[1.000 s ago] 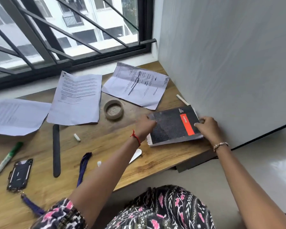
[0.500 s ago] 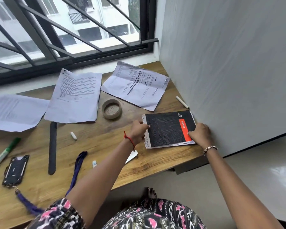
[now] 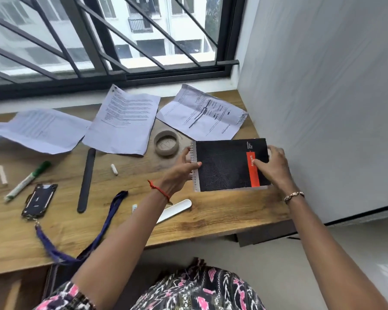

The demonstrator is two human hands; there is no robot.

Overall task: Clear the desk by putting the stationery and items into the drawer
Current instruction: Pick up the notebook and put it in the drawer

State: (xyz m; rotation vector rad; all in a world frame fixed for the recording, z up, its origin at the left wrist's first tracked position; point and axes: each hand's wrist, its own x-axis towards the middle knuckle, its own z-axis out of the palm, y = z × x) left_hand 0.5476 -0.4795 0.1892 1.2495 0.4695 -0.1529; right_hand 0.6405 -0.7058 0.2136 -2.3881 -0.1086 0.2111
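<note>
Gripping a black spiral notebook (image 3: 224, 166) at opposite edges, the left hand (image 3: 179, 173) pinches the wire-bound side while the right hand (image 3: 272, 168) clamps the edge with the orange stripe, thumb on the cover, near the right end of the wooden desk (image 3: 222, 217). Nearer than the left hand a white flat stick (image 3: 177, 209) lies partly under the wrist, with a blue lanyard (image 3: 108, 215) to its left. Just beyond the left hand sits a tape roll (image 3: 166, 143), and farther off lie printed sheets (image 3: 126, 125).
</note>
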